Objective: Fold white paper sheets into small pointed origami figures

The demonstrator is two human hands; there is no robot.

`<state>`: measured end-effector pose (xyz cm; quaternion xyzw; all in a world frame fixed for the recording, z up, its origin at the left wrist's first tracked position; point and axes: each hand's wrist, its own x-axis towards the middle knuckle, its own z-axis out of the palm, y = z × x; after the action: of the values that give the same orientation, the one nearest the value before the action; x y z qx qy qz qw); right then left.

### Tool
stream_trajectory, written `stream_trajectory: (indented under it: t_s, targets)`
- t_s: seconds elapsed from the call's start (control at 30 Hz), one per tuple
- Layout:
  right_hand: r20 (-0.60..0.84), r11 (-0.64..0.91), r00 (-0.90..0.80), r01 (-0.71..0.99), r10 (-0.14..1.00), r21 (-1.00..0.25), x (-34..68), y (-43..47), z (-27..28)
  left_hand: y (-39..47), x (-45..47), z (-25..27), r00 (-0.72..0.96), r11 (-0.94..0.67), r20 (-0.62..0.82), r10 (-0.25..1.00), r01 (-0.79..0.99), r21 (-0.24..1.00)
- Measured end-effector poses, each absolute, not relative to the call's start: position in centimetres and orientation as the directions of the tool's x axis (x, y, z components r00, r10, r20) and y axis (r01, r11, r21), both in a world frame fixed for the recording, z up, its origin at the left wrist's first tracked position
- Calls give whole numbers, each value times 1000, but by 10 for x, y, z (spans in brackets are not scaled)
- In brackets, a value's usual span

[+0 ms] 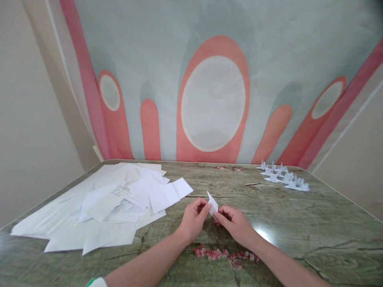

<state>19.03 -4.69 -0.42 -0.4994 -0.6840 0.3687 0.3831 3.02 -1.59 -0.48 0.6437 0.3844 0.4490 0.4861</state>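
A small piece of folded white paper (212, 202) is held up between both hands, a little above the table's near middle. My left hand (195, 217) pinches its left side between thumb and fingers. On the lower right edge, my right hand (232, 222) grips it the same way, thumb on the near face. The paper stands tilted, with a pointed corner at the top. Some of the fingertips are hidden behind it.
A spread heap of white paper sheets (119, 199), some printed, covers the table's left side. Several small folded white paper figures (284, 177) stand in rows at the far right. The wood-patterned table (299, 227) meets a printed backdrop (167, 131) behind.
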Motion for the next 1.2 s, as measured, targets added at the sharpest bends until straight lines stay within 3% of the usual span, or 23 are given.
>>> stream_trajectory:
  t_s: [0.27, 0.43, 0.67, 0.83, 0.97, 1.1, 1.2]
  targets:
    - [177, 255, -211, 444, 961, -859, 190, -49, -9, -16, 31, -6, 369, -191, 154, 917, 67, 979]
    - [191, 306, -270, 491, 944, -816, 189, -52, -5, -16, 31, -5, 314, -136, 129, 941, -2, 991]
    - [316, 418, -274, 561, 908, -715, 186, -51, 1, -14, 32, -6, 298, -95, 109, 948, -61, 994]
    - [205, 333, -283, 549, 937, -766, 188, -49, -3, -12, 30, -6, 313, -115, 122, 942, -41, 992]
    - [175, 275, -266, 405, 948, -872, 191, -48, -5, -12, 28, -6, 352, -175, 164, 922, -3, 985]
    - [186, 232, -183, 273, 965, -934, 191, -47, -6, -14, 28, -5, 390, -274, 200, 899, 143, 951]
    - [212, 250, -153, 298, 965, -921, 192, -47, -4, -16, 29, -4, 415, -353, 233, 880, 241, 904]
